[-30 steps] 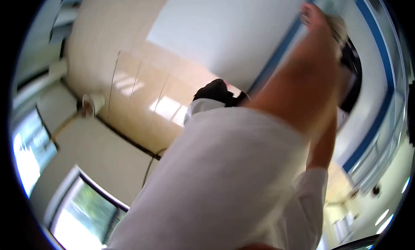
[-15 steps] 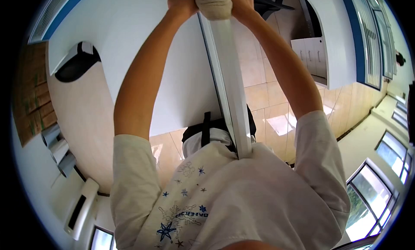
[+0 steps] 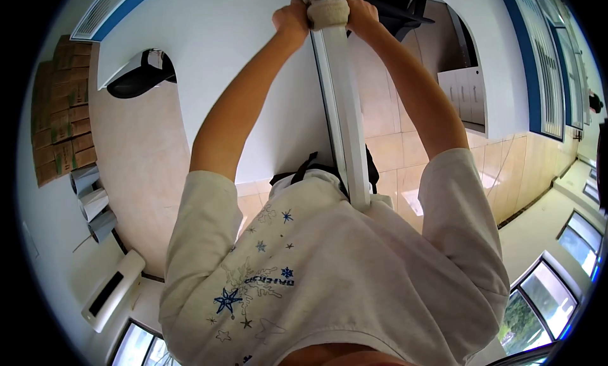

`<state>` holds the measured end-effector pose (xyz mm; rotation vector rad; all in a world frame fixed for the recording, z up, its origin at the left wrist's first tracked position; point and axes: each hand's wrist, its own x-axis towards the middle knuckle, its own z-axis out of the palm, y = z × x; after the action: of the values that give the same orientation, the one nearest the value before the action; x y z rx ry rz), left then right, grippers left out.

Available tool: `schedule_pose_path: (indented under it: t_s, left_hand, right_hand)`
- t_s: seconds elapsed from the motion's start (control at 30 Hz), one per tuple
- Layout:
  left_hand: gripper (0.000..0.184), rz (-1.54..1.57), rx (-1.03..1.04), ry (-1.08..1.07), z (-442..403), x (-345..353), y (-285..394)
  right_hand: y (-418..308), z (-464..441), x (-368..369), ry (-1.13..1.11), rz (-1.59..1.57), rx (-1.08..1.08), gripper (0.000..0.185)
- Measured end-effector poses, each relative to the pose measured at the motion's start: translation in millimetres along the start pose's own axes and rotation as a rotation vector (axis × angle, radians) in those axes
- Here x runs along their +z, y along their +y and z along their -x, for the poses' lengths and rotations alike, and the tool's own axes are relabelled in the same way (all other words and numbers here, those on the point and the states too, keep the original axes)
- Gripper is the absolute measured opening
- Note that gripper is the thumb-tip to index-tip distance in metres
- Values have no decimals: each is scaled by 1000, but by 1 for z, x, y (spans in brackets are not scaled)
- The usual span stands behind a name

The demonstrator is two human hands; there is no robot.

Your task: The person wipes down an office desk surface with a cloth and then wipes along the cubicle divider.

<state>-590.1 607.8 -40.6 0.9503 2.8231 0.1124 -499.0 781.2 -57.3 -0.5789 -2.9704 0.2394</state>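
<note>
Beige bunched cloth (image 3: 328, 12) tops the far end of a narrow white ledge (image 3: 348, 113), held between the left hand (image 3: 291, 19) and right hand (image 3: 363, 14). Left of the ledge are a smooth white desktop (image 3: 221, 30) and stacked brown cardboard boxes (image 3: 63, 119); right of it, glossy beige floor tiles (image 3: 383, 152).

Ledge (image 3: 347, 106): white | cloth (image 3: 328, 14), ledge's far end: tan, grey smudges | shirt (image 3: 373, 271), ledge's near end: off-white, blue-and-grey stars and snowflakes | desk (image 3: 288, 113), left of ledge: white | chair (image 3: 136, 82), farther left: black | cartons (image 3: 66, 113), farthest left: brown, green marks | tiles (image 3: 380, 113), right of ledge: beige, darker joints | trim (image 3: 527, 56), farther right: blue
</note>
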Motion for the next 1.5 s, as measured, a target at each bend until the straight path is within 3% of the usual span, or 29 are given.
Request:
schedule_pose_path:
  t_s: [0.17, 0.27, 0.37, 0.47, 0.53, 0.6, 0.63, 0.7, 0.83, 0.93, 1.03, 1.13, 1.3, 1.37, 1.5]
  left_hand:
    - [52, -306, -77, 52, 42, 26, 22]
    - [35, -294, -111, 60, 90, 12, 36]
    - [46, -195, -51, 105, 126, 34, 33]
    - [41, 188, 28, 172, 171, 55, 23]
    - [44, 145, 45, 49, 214, 45, 30]
    - [68, 187, 90, 28, 251, 51, 32]
    - [76, 222, 92, 82, 266, 55, 35]
    - [92, 292, 89, 185, 287, 63, 40]
    - [114, 396, 88, 172, 294, 79, 49]
    - [127, 468, 148, 101, 284, 75, 41]
    - [141, 469, 243, 6, 288, 47, 10]
    - [151, 547, 287, -80, 286, 30, 1]
    - [155, 745, 444, 43, 248, 30, 15]
    - [153, 908, 467, -11, 243, 26, 18]
    - [145, 1005, 465, -20, 250, 30, 26]
  right_hand:
    - [-15, 69, -19, -3, 47, -4, 25]
    - [-19, 108, -20, 20, 46, -2, 22]
    - [-22, 158, -22, 35, -15, 9, 23]
    - [-32, 211, -35, -21, -140, 21, 38]
    - [-31, 245, -23, -40, -315, 55, 44]
    - [-26, 282, -4, 26, -519, -31, 52]
    - [-29, 295, -4, -24, -486, -30, 52]
    - [-32, 312, -4, 87, -558, -97, 66]
    - [-43, 316, -7, 47, -736, -100, 82]
    - [-32, 307, 7, 130, -632, -194, 102]
    - [-9, 297, 5, -75, -732, -153, 127]
    - [-1, 294, -25, -72, -554, -292, 144]
    - [-8, 269, -36, -93, -624, -440, 150]
    - [-7, 257, -38, -158, -746, -493, 152]
    - [-9, 256, -60, -377, -868, -492, 138]
